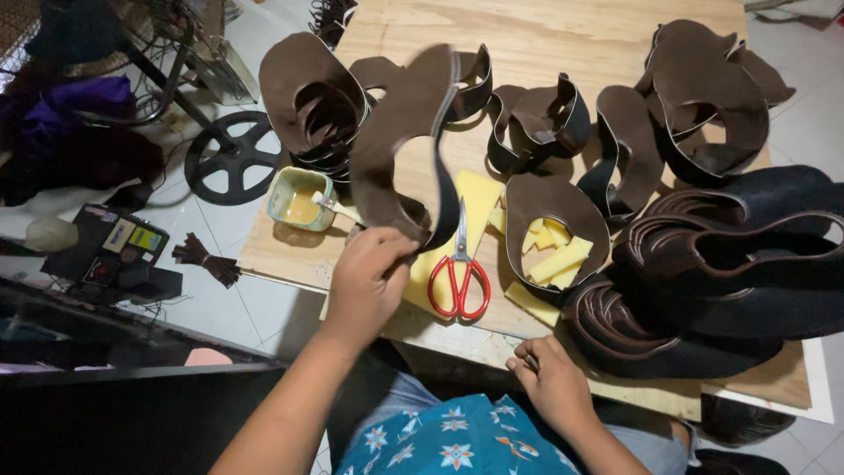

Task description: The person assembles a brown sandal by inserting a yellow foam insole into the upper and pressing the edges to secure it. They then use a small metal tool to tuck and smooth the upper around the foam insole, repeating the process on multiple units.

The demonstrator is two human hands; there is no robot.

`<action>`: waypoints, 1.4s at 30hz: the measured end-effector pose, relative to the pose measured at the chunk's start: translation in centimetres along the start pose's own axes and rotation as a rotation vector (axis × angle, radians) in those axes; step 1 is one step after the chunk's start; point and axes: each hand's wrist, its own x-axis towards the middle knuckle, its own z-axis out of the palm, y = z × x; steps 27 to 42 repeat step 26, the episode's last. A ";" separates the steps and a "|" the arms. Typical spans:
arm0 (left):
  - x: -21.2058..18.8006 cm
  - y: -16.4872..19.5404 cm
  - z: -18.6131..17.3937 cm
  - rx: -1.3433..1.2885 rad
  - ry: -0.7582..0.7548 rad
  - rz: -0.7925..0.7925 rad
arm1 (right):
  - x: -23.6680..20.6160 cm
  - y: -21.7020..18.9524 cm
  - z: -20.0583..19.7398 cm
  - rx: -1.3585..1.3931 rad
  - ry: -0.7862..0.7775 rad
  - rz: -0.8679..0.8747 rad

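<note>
Our left hand is closed on the lower edge of a brown leather piece, pinching it between thumb and fingers and holding it upright above the tabletop, so its curved cut-out faces us. Our right hand rests at the near edge of the tabletop, fingers curled around something small and dark; we cannot tell what it is.

Just right of the left hand lie red-handled scissors, blades pointing away from us, on a yellow foam sheet. Beside them sits another leather piece curled like a bowl, with yellow foam scraps inside it and one more strip just in front. To the left of the held piece stands a small pale green cup of yellowish glue with a brush in it.

Further back on the tabletop, more brown pieces stand curled in stacks, and others spread toward the far right. At the right, dark soles with brown trim lie piled, well apart from the left hand.

Off the tabletop, on the floor to the left, we see a black box bearing small yellow and green rectangular labels, a bundle of dark strips just beside it, and a black wheel near a machine stand.
</note>
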 end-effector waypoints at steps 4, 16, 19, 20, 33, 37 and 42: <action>2.1 -2.4 3.2 0.040 -0.003 0.046 | 0.0 -0.1 0.0 -0.006 0.022 -0.023; 7.6 -8.6 11.0 0.312 0.025 -0.112 | 0.1 -0.4 0.4 -0.013 0.068 0.013; 8.6 -8.7 11.6 0.395 -0.103 -0.259 | 0.1 -0.2 0.5 0.007 0.094 -0.031; 8.4 -8.5 11.8 0.385 -0.121 -0.277 | 0.0 -0.1 0.6 0.003 0.097 -0.026; 0.5 -5.8 11.5 0.137 -0.108 -0.109 | 0.3 0.4 1.1 0.038 0.107 0.016; 0.5 -5.8 11.5 0.137 -0.108 -0.109 | 0.3 0.4 1.1 0.038 0.107 0.016; 0.5 -5.8 11.5 0.137 -0.108 -0.109 | 0.3 0.4 1.1 0.038 0.107 0.016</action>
